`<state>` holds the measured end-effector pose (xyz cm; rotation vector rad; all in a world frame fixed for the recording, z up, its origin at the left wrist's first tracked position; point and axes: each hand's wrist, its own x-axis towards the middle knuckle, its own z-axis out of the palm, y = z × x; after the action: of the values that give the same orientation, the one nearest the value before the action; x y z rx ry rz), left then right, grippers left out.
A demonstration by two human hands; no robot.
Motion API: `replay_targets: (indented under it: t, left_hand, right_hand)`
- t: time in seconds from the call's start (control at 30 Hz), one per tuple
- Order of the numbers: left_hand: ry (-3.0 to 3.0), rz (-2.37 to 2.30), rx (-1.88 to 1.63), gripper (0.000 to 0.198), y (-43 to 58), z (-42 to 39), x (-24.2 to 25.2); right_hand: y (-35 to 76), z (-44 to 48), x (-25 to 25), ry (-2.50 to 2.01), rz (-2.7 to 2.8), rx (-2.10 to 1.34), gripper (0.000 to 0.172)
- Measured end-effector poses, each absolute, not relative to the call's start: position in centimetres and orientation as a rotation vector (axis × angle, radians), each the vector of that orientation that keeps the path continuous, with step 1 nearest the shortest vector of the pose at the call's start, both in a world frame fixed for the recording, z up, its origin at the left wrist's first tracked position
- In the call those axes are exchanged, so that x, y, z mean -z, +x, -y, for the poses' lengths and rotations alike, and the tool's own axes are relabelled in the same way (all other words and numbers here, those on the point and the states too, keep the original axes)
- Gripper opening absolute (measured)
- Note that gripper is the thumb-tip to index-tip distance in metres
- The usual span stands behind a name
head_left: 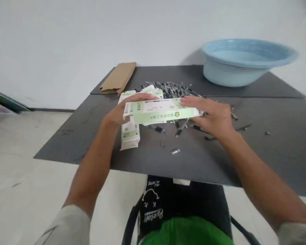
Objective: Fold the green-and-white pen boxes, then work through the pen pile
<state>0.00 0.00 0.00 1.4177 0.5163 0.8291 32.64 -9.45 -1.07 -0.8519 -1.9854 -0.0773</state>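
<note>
**On the grey mat: one carton, two hands, lots of little bits**

Up and to the left of the held carton, a brown paper bag (118,78) lies flat on the dark grey mat (270,136). It's folded shut, so I can't tell what's inside.

Right under the left end of the held carton is a loose carton (129,134), white and green, lying on the mat with its near end pointing my way. One more carton (155,92) peeks out just behind. That makes three I can count, and all look closed, so no idea about contents.

The left hand (119,114) is clamped on the left end of the held carton (160,112), fingers curled over its far edge, thumb hidden. The carton is long, pale green and white, and it sits level just above the mat, running sideways between the two hands.

Behind it is a pile of small dark parts (170,89), way too many to count. A few strays lie below and to the right of it, plus one silvery bit (175,151) on its own nearer to me.

The right hand (213,115) grips the right end, fingers stretched fairly straight over the top.

Far up and right of the carton, one light blue basin (229,75) stands at the back of the mat. Only its inner wall shows from here.
</note>
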Motion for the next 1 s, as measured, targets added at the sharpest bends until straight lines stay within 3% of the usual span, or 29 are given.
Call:
replay_targets:
  t: [0.13, 0.23, 0.4, 0.6, 0.8, 0.9, 1.0]
  left_hand:
    - [1.256, -0.579, -0.851, 0.044, 0.8, -0.2, -0.3]
    - [1.231, -0.586, -0.657, 0.061, 2.2, 1.1, -0.3]
    - [1.317, -0.663, -0.313, 0.064, 3.8, 4.4, 0.3]
    - [0.881, -0.304, -0.055, 0.081, 5.7, 7.3, 0.2]
    - [0.643, -0.128, 0.042, 0.078, 8.5, 8.8, 1.3]
    - [0.622, -0.095, 0.007, 0.073, 8.8, 9.2, 1.5]
    - [0.658, -0.118, -0.192, 0.064, 8.4, 9.0, 0.9]
  right_hand:
    - [34.2, 9.3, 0.2, -0.760, 2.172, 0.181, 0.047]
    - [34.7, 9.6, 0.5, -0.726, 2.177, 0.181, 0.047]
    - [34.8, 10.2, 1.5, -0.743, 2.091, 0.124, 0.046]
    - [34.1, 10.8, 1.4, -0.776, 1.998, 0.079, 0.047]
    - [32.8, 11.4, 1.6, -0.723, 1.885, 0.049, 0.040]
    - [32.5, 11.5, 1.8, -0.760, 1.860, 0.059, 0.046]
    - [32.4, 11.3, 2.0, -0.861, 1.793, 0.031, 0.065]
